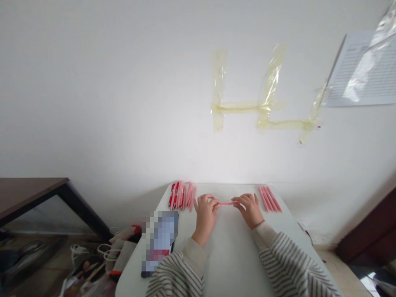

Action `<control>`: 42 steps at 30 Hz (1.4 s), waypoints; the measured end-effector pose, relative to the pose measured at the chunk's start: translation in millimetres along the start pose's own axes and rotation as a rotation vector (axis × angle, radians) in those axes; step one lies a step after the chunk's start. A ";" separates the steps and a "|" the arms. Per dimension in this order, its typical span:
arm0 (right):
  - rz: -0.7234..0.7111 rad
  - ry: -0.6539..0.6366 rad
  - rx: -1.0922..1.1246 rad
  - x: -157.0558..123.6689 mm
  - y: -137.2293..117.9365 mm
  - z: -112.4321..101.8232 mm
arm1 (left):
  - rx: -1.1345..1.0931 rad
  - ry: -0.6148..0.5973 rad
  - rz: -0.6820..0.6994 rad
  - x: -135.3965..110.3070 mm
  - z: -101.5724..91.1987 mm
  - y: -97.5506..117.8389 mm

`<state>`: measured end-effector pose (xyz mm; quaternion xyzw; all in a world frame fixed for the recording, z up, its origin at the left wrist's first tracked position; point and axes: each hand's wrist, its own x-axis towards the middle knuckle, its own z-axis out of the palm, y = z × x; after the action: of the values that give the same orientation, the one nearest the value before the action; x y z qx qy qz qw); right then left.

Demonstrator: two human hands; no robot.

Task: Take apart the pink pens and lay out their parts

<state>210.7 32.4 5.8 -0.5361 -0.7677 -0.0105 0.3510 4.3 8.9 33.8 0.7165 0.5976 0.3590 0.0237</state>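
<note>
Wht wall – yel. tape, lined sheet R | brn tbl L | beige flr R

Pens, phone on white table

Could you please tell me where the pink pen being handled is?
In the head view, just right of centre, the pink pen is held between the left hand and right hand, over the far part of the white table.
</note>
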 end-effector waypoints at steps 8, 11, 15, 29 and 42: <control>0.015 0.079 0.031 1.7 -0.3 -1.7 | 0.034 0.030 -0.032 -0.3 0.8 -3.5; 0.032 0.096 0.043 2.1 1.4 -3.7 | 0.076 0.018 -0.086 0.3 0.4 -4.3; 0.036 0.118 0.038 2.1 2.8 -4.7 | 0.106 0.007 -0.115 0.6 -0.2 -4.4; 0.055 0.138 -0.056 0.6 4.8 -1.1 | 0.063 0.065 -0.061 1.4 3.7 -10.1; 0.030 0.077 -0.040 1.1 10.2 0.3 | 0.071 0.098 -0.075 0.9 5.7 -11.8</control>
<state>218.8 37.8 2.5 -0.5538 -0.7451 -0.0410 0.3695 -2.5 15.3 24.5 0.6756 0.6368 0.3710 -0.0178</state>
